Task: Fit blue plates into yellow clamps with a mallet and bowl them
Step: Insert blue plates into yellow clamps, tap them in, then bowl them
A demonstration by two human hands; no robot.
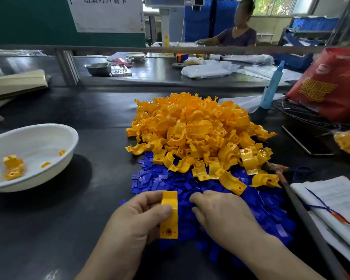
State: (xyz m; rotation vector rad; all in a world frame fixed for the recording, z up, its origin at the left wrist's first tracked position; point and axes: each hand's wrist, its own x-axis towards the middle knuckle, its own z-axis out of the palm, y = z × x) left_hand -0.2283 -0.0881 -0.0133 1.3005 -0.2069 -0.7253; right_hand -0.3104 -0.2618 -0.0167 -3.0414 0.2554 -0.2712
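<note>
The left hand (pixel 137 217) is held low over the near edge of the black table (pixel 101 118), back upward, and a single yellow clamp (pixel 169 215) is pinched between its thumb and curled fingers, the clamp standing on end with its holed foot toward the camera. The right hand (pixel 220 215) is laid just beside it, palm down on the spread of blue plates (pixel 156 178), with the fingertips bent down into the plates; whether a plate is gripped under them cannot be told. Both forearms are brought in from the bottom of the view. Behind the blue plates, and partly over them, a large pile of yellow clamps (pixel 196 130) is heaped. To the left, well apart from the hands, a white bowl (pixel 40 138) is set on the table, and a few yellow pieces (pixel 13 167) are seen inside it. The mallet (pixel 301 211) is laid to the right of the plates, its head near the pile and its dark handle running toward the camera beside a stack of papers (pixel 335 199). Farther right a blue bottle (pixel 272 85) and a red bag (pixel 329 83) are placed. Beyond a metal rail (pixel 170 49) a second bench is seen with a steel bowl (pixel 98 68) and white plastic bags (pixel 208 69), and another person (pixel 238 35) is seated there.
</note>
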